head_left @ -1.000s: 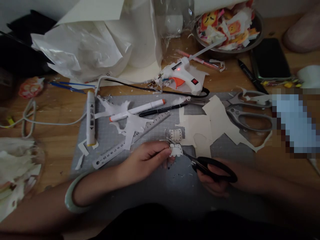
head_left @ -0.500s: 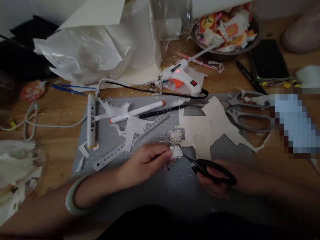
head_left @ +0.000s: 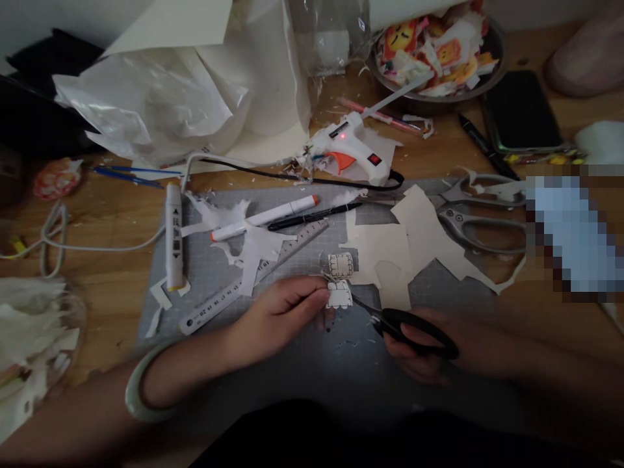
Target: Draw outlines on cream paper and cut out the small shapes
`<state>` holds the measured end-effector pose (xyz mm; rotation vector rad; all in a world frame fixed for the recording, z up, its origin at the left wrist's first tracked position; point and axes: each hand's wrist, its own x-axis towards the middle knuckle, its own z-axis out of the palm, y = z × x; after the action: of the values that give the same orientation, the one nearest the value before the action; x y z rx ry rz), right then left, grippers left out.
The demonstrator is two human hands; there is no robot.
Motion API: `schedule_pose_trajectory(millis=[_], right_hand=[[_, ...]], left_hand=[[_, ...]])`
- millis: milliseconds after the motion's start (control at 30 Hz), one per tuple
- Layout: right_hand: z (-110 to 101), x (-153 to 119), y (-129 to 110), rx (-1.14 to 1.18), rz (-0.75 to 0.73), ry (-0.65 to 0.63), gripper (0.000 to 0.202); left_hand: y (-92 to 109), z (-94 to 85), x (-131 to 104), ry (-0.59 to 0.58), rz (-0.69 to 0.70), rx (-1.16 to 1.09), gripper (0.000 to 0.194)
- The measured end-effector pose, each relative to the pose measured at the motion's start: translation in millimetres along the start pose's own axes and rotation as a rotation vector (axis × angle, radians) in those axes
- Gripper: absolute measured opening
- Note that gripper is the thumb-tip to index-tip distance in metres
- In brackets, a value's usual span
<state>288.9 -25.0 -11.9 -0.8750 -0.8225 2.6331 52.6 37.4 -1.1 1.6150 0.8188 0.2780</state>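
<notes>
Between its thumb and fingers my left hand [head_left: 287, 309] pinches a small white paper cutout [head_left: 340, 297] with a black scalloped outline. My right hand [head_left: 419, 344] is wrapped round the black handles of a pair of scissors [head_left: 407, 330]. The scissors' blades reach left to the cutout's upper right edge; whether they are parted is hard to make out. Just beyond the held piece, a second outlined paper cutout [head_left: 340, 265] lies on the grey cutting mat [head_left: 287, 396]. Tiny paper trimmings are strewn below the hands.
Cream paper scraps [head_left: 383, 250], a steel ruler [head_left: 253, 279], markers [head_left: 266, 218] and large grey-handled scissors [head_left: 461, 211] lie on the mat. Behind it sits a white glue gun [head_left: 353, 146] with its red light lit, its cord [head_left: 112, 247] running left. A metal bowl [head_left: 439, 97] holds wrappers.
The paper cutout has turned slightly in my left hand and now lies more level. My right hand with the scissors has barely moved. The whole view has shifted a little.
</notes>
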Motion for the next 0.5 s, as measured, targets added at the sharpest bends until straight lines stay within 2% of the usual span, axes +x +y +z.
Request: schedule_pose_trajectory(millis=[500], right_hand=[[-0.1, 0.6, -0.3, -0.02, -0.034, -0.011, 0.045]], left_hand=[[-0.7, 0.5, -0.1, 0.043, -0.046, -0.044, 0.03]])
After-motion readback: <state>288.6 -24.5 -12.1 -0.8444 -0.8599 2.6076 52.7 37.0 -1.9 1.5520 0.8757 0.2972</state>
